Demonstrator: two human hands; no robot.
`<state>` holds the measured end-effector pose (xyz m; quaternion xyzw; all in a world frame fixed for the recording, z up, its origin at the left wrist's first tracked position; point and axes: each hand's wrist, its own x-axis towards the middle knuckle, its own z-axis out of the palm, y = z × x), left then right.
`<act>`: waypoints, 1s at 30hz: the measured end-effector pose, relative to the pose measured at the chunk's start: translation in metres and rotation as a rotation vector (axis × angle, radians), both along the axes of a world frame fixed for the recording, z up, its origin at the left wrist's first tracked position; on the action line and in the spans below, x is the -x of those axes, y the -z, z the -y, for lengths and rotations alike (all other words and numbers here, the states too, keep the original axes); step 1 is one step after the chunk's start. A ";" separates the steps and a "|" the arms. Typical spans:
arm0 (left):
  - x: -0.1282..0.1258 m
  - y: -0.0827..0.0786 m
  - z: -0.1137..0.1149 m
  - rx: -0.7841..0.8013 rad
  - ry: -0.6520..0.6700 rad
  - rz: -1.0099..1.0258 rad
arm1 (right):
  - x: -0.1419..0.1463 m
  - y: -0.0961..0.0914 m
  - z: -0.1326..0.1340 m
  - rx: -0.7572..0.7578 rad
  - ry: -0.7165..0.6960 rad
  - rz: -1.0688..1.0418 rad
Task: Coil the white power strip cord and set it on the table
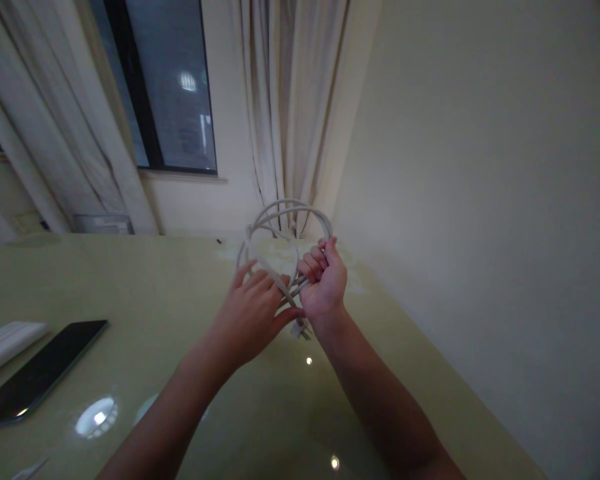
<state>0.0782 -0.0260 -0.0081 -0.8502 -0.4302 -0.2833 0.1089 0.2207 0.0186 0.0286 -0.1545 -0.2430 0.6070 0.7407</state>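
Observation:
A light grey power cord (291, 205) is gathered in loose loops above the table. My right hand (325, 277) is closed round several strands at the right side of the coil, thumb up. My left hand (257, 303) lies against the lower left of the loops with its fingers behind or among the strands; part of its fingertips is hidden by the cord. The plug (301, 329), with metal prongs showing, hangs just under the two hands, near the left thumb.
On the glossy pale green table (170, 287), a dark flat tablet-like device (45, 370) and a white long object (10, 343) lie at the left. A small dark bit (219, 241) is near the far edge. A wall (480, 200) borders the right side; curtains (295, 100) hang behind.

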 end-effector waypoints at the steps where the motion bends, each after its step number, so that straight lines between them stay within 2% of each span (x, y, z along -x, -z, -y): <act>1: -0.001 0.001 -0.002 0.087 0.005 -0.022 | 0.002 0.003 -0.002 0.005 -0.031 0.021; 3: 0.002 0.003 -0.010 0.269 -0.012 -0.029 | 0.006 0.011 -0.010 0.031 -0.092 0.086; 5: 0.012 0.007 -0.022 0.367 -0.060 0.008 | 0.008 0.019 -0.021 0.076 -0.112 0.204; 9: 0.046 0.021 -0.047 0.252 -0.267 0.016 | 0.012 0.042 -0.042 0.151 -0.101 0.521; 12: 0.077 0.041 -0.063 0.159 -0.415 -0.076 | 0.018 0.059 -0.049 0.134 -0.107 0.646; 17: 0.110 0.088 -0.076 0.187 -0.560 -0.100 | 0.033 0.081 -0.048 -0.010 -0.107 0.897; 22: 0.111 0.128 -0.076 0.218 -0.637 -0.074 | 0.047 0.104 -0.046 -0.147 -0.071 1.179; 27: 0.110 0.143 -0.077 0.191 -0.710 -0.014 | 0.054 0.146 -0.031 -0.400 0.142 1.690; 30: 0.112 0.142 -0.072 0.180 -0.747 0.045 | 0.050 0.170 -0.020 -0.516 0.252 1.782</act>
